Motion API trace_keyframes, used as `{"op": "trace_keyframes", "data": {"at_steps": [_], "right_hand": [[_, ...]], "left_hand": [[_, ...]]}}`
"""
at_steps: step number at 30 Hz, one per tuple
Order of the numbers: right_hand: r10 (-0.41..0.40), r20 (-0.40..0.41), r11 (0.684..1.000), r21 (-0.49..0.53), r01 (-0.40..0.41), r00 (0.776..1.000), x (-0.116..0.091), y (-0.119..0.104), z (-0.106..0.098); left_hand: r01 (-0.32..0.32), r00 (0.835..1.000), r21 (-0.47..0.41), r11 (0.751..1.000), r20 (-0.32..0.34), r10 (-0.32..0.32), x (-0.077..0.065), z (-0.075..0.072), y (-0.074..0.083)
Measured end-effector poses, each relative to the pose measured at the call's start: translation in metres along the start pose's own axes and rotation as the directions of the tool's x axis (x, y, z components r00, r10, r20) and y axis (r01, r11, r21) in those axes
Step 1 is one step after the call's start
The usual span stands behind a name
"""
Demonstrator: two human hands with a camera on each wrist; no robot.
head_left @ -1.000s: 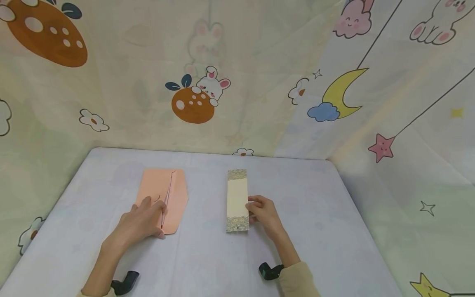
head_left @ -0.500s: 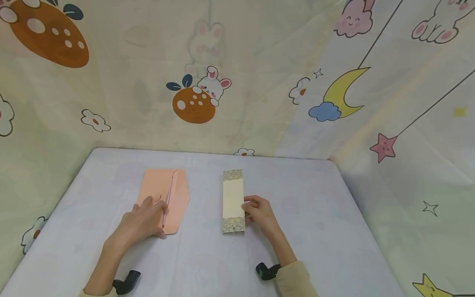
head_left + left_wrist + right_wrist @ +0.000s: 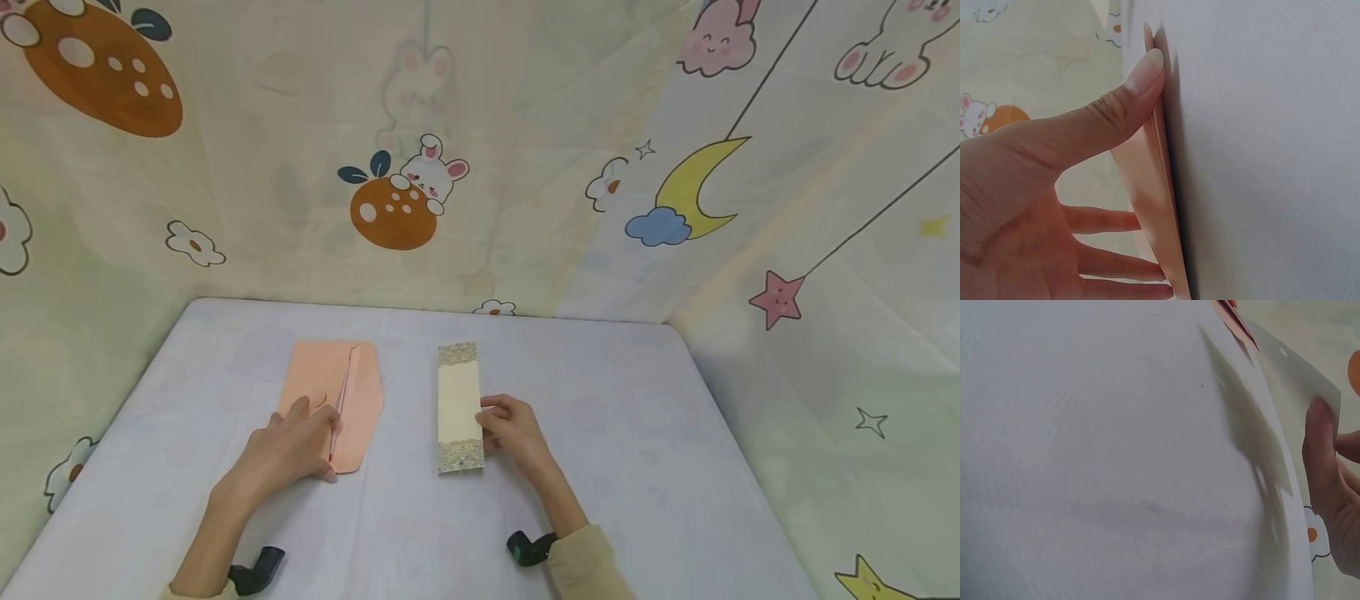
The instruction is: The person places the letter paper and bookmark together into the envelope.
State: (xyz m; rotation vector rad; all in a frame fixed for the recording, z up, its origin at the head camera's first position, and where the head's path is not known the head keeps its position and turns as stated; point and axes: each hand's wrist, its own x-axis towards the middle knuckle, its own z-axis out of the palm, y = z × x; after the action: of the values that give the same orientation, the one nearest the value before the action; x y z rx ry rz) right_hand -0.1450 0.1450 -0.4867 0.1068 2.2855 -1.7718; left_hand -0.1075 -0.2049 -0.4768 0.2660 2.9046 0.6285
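A peach-coloured paper envelope (image 3: 311, 371) lies on the table at left in the head view, its pointed flap folded out to the right beside a slit. My left hand (image 3: 285, 446) rests on it. In the left wrist view, the thumb lies along the envelope's edge (image 3: 1160, 181) and the straight fingers touch its face. To the right, my right hand (image 3: 513, 429) pinches the long edge of a cream bookmark (image 3: 458, 400) with patterned ends. The right wrist view shows the bookmark's plain back (image 3: 1310, 375), a small punched hole, and the bookmark raised above the table.
A white-covered table (image 3: 600, 450) lies under both hands. Behind it and at the sides hangs a cartoon-printed cloth (image 3: 525, 233). Black camera mounts (image 3: 258, 571) sit at both wrists.
My right hand has moved left with the bookmark, bringing it closer to the envelope. The left hand and the envelope stay in place.
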Motion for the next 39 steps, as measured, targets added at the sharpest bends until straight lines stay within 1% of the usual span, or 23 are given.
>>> {"op": "trace_keyframes", "data": {"at_steps": [7,16,25,35,39], "right_hand": [[0.001,-0.001,1.0,-0.004,-0.001,1.0,0.002,-0.001,0.006],[-0.03,0.008,0.999,-0.016,0.03,1.0,0.002,-0.004,0.015],[-0.043,0.013,0.999,-0.03,0.044,0.999,0.003,-0.004,0.022],[-0.043,0.015,0.998,-0.04,0.044,0.999,0.006,-0.011,0.032],[-0.03,0.026,0.999,-0.022,0.031,0.999,0.006,-0.014,0.035]], "left_hand": [[-0.01,1.0,0.0,1.0,-0.008,0.01,0.0,0.0,0.0],[-0.01,1.0,-0.003,1.0,-0.007,0.01,0.0,-0.001,0.0],[-0.009,1.0,-0.002,1.0,-0.004,0.009,0.001,-0.001,-0.001],[-0.006,1.0,-0.007,1.0,0.004,0.006,0.001,-0.001,-0.001],[-0.006,1.0,-0.007,1.0,0.003,0.006,0.001,-0.002,0.0]]}}
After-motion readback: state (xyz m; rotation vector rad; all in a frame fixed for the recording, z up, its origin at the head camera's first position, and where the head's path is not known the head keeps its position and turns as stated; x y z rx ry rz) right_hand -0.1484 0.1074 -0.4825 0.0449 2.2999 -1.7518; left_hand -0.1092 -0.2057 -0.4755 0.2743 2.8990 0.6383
